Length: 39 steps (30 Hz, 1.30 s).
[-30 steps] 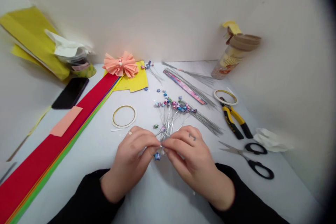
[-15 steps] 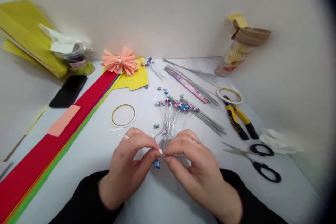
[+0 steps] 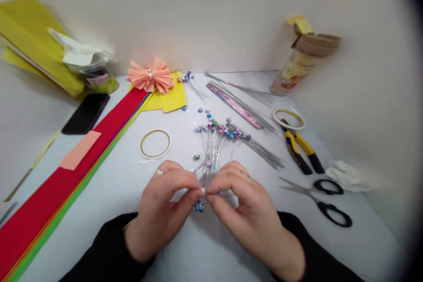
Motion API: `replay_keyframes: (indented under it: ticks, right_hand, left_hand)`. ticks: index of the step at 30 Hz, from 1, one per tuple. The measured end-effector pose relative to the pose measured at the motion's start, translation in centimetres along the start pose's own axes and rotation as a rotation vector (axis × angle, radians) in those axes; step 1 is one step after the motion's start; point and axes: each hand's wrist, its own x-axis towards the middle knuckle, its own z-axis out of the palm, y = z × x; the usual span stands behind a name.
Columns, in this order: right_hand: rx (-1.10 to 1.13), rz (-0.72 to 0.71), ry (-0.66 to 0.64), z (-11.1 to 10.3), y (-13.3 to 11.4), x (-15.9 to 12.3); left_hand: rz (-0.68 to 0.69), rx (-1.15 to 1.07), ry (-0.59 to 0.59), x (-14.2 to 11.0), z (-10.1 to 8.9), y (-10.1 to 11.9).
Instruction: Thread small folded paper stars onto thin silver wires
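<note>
My left hand (image 3: 165, 205) and my right hand (image 3: 241, 209) meet fingertip to fingertip over the white table (image 3: 109, 211). Both pinch the near end of a thin silver wire, and a small blue paper star (image 3: 198, 206) hangs just below the fingertips. A bundle of wires tipped with small coloured paper stars (image 3: 220, 139) fans out on the table just beyond my fingers. My left hand wears a ring. Black sleeves cover both wrists.
A tape ring (image 3: 155, 144) lies ahead on the left beside long coloured paper strips (image 3: 66, 180). Bare wires (image 3: 254, 145), yellow pliers (image 3: 302, 152), another tape ring (image 3: 288, 119) and black scissors (image 3: 317, 198) lie on the right. A peach paper flower (image 3: 151, 77), phone (image 3: 86, 113) and bottle (image 3: 297, 68) stand farther back.
My hands have stayed pinched together at the wire with only small finger shifts. The view has tilted slightly, so the table items sit a little higher in the picture.
</note>
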Motion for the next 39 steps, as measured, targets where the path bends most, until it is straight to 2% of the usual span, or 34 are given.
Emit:
replay_keyframes:
  ticks: [25, 34, 39]
  right_hand:
    - [0.013, -0.012, 0.016, 0.15, 0.07, -0.03]
    - [-0.004, -0.09, -0.017, -0.07, 0.11, 0.17]
    - [0.002, -0.086, -0.004, -0.28, 0.23, 0.1]
  left_hand:
    - [0.011, -0.007, -0.001, -0.13, 0.07, -0.03]
    - [0.017, 0.017, -0.006, 0.1, 0.0, 0.12]
    - [0.009, 0.004, -0.022, 0.05, -0.08, 0.21]
